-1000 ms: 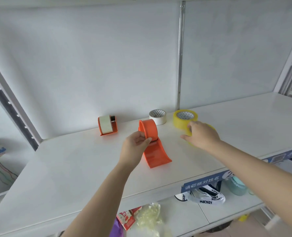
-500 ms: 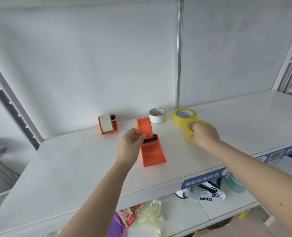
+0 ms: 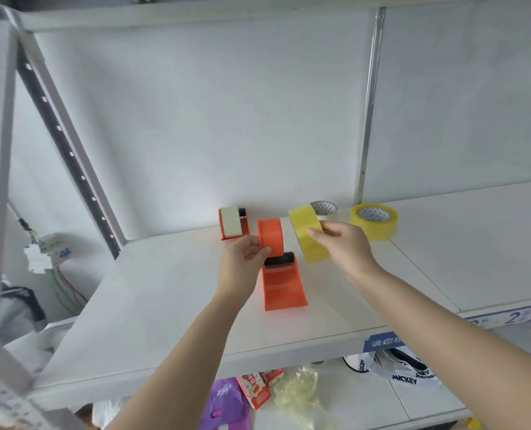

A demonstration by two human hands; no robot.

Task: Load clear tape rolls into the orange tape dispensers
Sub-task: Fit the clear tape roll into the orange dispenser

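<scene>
An empty orange tape dispenser stands on the white shelf, its round hub upright at the back. My left hand grips that hub from the left. My right hand holds a yellowish clear tape roll on edge in the air, just right of the hub and apart from it. A second yellowish roll lies flat at the back right. Another orange dispenser with a pale roll in it stands at the back wall.
A small white tape roll lies by the back wall, partly hidden behind the held roll. A slanted metal upright borders the shelf on the left. Bags and packets lie on the lower shelf.
My right hand has lifted the yellowish roll off the shelf, turned it on edge and brought it left toward the dispenser hub. My left hand keeps its grip on the dispenser.
</scene>
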